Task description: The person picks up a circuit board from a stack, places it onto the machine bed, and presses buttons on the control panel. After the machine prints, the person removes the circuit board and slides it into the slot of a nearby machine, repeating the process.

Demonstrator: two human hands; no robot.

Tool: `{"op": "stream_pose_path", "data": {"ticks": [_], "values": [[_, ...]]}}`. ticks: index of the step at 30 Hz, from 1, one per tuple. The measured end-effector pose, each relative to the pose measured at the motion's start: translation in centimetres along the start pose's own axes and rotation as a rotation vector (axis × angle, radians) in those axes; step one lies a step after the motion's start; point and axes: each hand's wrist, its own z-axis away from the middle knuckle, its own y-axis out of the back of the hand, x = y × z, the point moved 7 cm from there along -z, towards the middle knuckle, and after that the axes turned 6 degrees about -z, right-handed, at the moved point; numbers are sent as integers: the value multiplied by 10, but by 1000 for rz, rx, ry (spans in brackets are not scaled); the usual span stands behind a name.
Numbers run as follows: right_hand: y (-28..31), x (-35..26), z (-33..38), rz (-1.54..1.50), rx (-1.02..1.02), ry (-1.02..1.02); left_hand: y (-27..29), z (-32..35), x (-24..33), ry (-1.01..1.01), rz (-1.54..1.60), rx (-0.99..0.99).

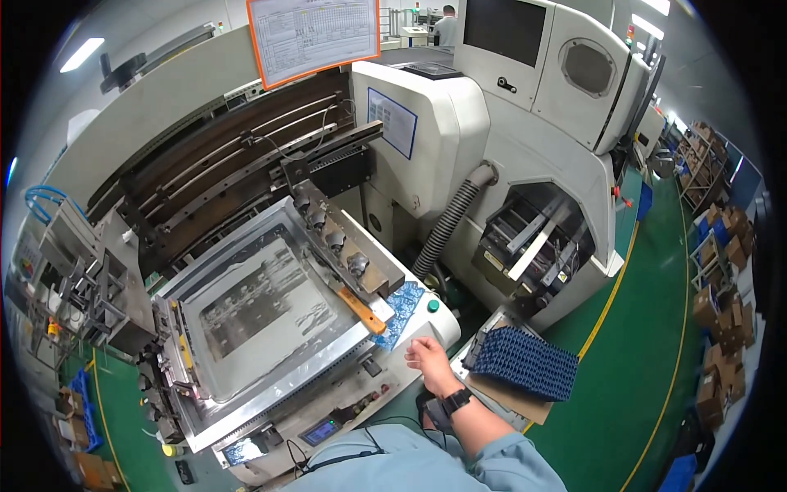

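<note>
My right hand point(428, 361), with a dark watch point(456, 400) on its wrist, is over the machine's front right corner. Its fingers are loosely curled and I see nothing in them. Closest to it are a blue patterned cloth point(402, 313) and a round green button point(433, 306). A wooden-handled spatula point(361, 310) rests with its handle end by the cloth, at the edge of a metal-framed screen stencil point(328, 348). Grey smears cover the stencil's middle. My left hand is not in view.
A stack of dark blue patterned pieces point(525, 361) sits on cardboard to the right. A ribbed grey hose point(456, 215) runs down the white machine point(533, 131). An orange-edged sheet point(318, 37) hangs above. Shelves with cartons point(721, 316) line the far right; a person stands far back.
</note>
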Motion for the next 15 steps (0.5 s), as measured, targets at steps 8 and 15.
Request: {"op": "stream_pose_path", "data": {"ticks": [8, 15], "values": [[-14, 36, -30, -144, -14, -195, -19, 9, -23, 49, -2, -5], [-25, 42, -40, -258, -25, -185, 17, -56, 30, -41, -27, 27]]}}
